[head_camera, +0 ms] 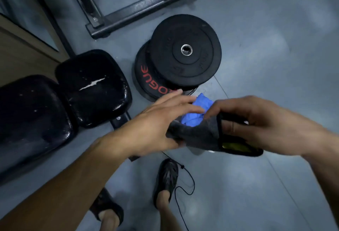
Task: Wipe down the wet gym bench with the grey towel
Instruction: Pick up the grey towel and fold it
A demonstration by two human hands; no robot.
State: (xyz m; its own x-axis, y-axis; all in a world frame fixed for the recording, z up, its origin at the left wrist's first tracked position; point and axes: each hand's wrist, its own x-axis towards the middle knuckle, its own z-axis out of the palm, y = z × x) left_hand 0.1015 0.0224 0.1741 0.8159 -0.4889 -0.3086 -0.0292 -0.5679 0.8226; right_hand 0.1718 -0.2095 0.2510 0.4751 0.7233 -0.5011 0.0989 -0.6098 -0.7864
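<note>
The black padded gym bench (91, 87) lies at the left, its two cushions glistening with water drops and a wet streak. In front of me both hands hold a dark grey towel (198, 135) above the floor. My left hand (157, 120) grips the towel's left end with fingers stretched over it. My right hand (256, 124) has its fingers tucked into the towel's right end, next to a black and yellow strip (238, 147). A crumpled blue cloth (196, 113) shows just behind the towel between my hands.
A stack of black weight plates (181, 54) with red lettering lies on the grey floor right of the bench. A black steel rack base (146, 7) runs across the top. My two feet in black sandals (167, 177) stand below, beside a thin black cord (185, 190).
</note>
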